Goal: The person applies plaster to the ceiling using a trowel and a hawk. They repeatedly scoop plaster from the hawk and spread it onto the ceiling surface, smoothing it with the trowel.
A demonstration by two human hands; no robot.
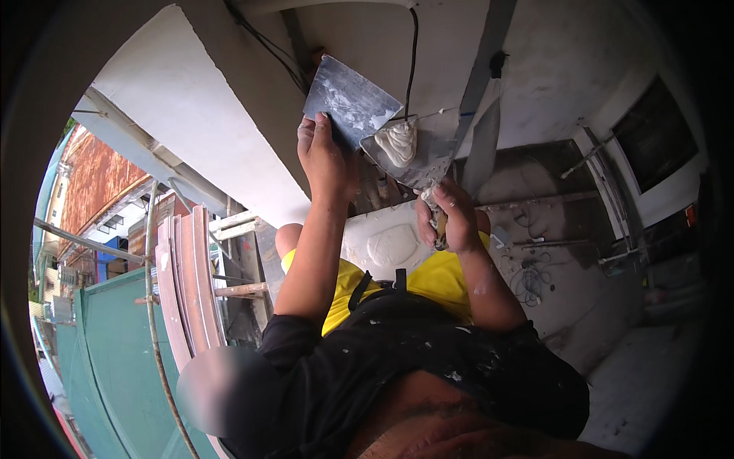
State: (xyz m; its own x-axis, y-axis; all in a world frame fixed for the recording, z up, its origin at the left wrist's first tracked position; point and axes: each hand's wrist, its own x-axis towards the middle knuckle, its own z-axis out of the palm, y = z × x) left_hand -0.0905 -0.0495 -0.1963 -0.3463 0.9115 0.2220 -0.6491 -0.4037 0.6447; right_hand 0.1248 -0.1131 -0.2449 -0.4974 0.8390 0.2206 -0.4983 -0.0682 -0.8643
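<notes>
My left hand (326,157) grips the lower edge of a flat grey metal scraper plate (353,103), its thumb lying on the face. White putty is smeared across that plate. My right hand (453,216) is closed round the handle of a putty knife (434,159), whose wide blade points up and away from me. A thick mound of white putty (399,144) sits on this blade, and more clings where blade meets handle. The plate's lower right corner meets or overlaps the knife's blade; I cannot tell whether they touch.
A pale surface with a rounded putty patch (392,245) lies below, between my knees. To the left rise a white wall edge (222,115), a thin pole (153,306) and green sheeting (115,336). Black cable (415,53) hangs ahead; coiled cable (533,281) lies on the floor at right.
</notes>
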